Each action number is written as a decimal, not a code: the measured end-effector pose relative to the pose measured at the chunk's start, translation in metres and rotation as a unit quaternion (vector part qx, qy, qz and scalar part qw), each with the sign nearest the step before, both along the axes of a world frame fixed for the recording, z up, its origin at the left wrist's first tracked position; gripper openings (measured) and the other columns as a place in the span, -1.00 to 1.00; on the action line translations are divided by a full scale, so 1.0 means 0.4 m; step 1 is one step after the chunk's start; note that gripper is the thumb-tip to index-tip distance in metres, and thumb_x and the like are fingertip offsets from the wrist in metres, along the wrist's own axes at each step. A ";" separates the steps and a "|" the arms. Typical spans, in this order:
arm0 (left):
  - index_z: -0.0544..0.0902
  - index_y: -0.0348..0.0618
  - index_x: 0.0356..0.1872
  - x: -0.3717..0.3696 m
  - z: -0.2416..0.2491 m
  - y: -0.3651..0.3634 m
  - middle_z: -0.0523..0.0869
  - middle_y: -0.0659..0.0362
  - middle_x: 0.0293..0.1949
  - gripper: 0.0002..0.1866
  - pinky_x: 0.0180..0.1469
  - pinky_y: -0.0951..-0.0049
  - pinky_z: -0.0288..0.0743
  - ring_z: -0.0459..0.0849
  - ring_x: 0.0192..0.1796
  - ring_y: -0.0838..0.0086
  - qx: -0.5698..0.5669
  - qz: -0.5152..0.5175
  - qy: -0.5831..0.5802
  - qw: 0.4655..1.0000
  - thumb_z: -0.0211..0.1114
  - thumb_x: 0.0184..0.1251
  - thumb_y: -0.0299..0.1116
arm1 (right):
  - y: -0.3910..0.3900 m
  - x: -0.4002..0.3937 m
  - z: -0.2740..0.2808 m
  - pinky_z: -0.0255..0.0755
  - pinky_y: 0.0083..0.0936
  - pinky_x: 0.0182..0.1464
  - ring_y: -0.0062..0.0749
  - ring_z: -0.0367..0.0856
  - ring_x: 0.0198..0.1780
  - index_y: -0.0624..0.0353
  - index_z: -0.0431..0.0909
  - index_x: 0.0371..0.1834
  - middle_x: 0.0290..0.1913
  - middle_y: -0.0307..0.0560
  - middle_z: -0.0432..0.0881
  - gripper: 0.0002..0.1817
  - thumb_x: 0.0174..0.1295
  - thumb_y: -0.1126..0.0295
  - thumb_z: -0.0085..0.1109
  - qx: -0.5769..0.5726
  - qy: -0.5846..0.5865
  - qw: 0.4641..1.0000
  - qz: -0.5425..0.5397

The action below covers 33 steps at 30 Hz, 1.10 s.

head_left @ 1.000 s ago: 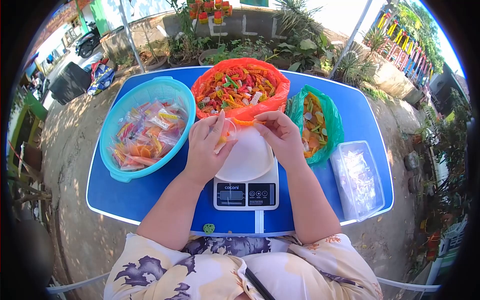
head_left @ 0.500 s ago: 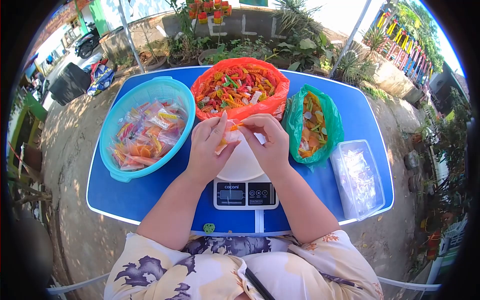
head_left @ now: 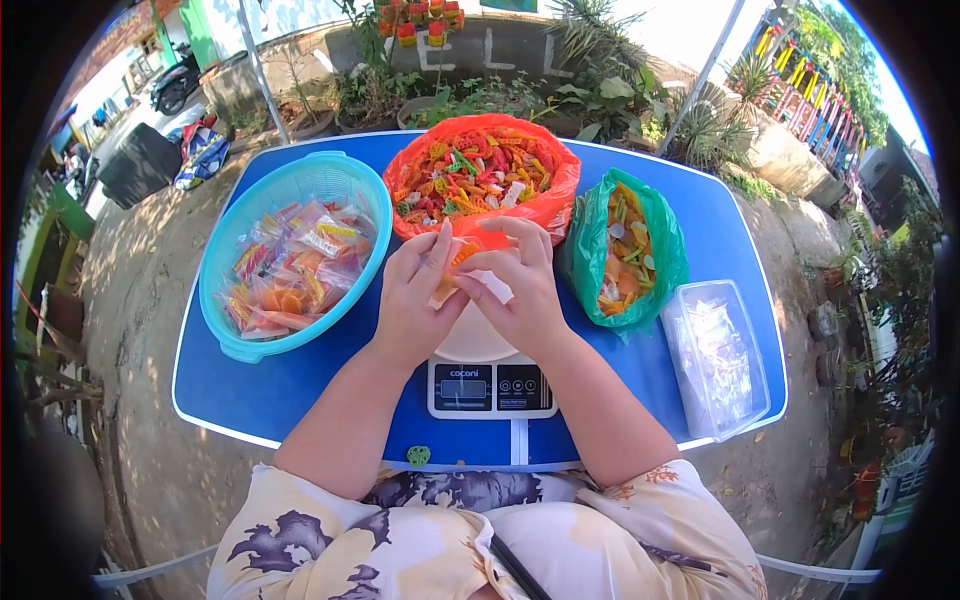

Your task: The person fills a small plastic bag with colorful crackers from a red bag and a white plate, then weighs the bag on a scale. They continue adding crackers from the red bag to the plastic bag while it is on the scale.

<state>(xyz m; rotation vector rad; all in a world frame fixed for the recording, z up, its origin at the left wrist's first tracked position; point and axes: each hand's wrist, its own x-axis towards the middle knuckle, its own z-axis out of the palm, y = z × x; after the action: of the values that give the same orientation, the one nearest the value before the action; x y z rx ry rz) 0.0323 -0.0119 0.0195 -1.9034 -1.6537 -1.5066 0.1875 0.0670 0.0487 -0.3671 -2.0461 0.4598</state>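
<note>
A small clear plastic bag [head_left: 446, 285] with orange snack pieces in it is held up over the scale. My left hand [head_left: 408, 290] grips the bag from its left side, fingers closed around it. My right hand [head_left: 525, 285] meets it from the right, thumb and forefinger pinched at the bag near its mouth; the fingertips partly hide what they grip. An orange cracker piece [head_left: 465, 252] shows between the two hands. Beneath them is the white plate of a digital kitchen scale [head_left: 492, 388], partly covered by my hands.
A light-blue basket [head_left: 232, 343] of filled packets stands left. A red plastic bag [head_left: 565, 170] of colourful crackers is behind my hands, a green bag [head_left: 672, 250] of snacks to the right. A clear tub [head_left: 752, 395] holds plastic packets. A green cracker [head_left: 418, 455] lies at the blue table's [head_left: 300, 390] front edge.
My right hand has moved left and slightly down, closer to my left hand. The orange piece that was at its fingertips now sits at the small bag's mouth.
</note>
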 end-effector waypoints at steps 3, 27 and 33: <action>0.46 -0.27 0.45 0.014 0.021 -0.005 0.63 0.04 0.16 -0.15 0.19 0.26 0.49 0.62 0.15 0.25 -0.043 -0.031 -0.090 0.995 0.63 0.07 -0.42 | 0.029 -0.003 -0.029 0.58 -0.39 0.19 -0.23 0.58 0.23 0.16 0.68 -0.12 0.20 -0.02 0.49 -0.84 0.27 0.58 0.34 -0.170 0.067 0.979 0.086; 0.47 -0.20 0.37 -0.001 0.013 0.003 0.76 0.13 0.03 -0.44 0.24 0.40 0.54 0.70 0.14 0.48 -0.189 -0.226 -0.375 0.879 0.39 0.35 -0.56 | 0.063 0.020 -0.044 0.58 -0.60 0.05 -0.58 0.65 0.02 0.25 0.63 0.06 0.02 -0.20 0.64 -0.78 0.37 0.55 0.31 -0.419 0.113 0.888 0.153; 0.44 -0.16 0.39 0.012 0.043 -0.007 0.77 0.13 0.04 -0.39 0.27 0.38 0.54 0.69 0.18 0.46 -0.205 -0.247 -0.436 0.841 0.41 0.32 -0.58 | 0.053 0.022 -0.037 0.55 -0.65 0.03 -0.64 0.67 -0.08 0.28 0.64 -0.03 -0.12 -0.24 0.72 -0.85 0.41 0.49 0.31 -0.441 0.142 0.869 0.175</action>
<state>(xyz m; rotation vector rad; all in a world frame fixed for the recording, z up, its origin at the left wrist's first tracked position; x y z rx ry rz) 0.0371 -0.0147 0.0366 -2.1082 -2.0269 -2.7314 0.1961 0.0883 0.0339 -0.4241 -1.5014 1.5914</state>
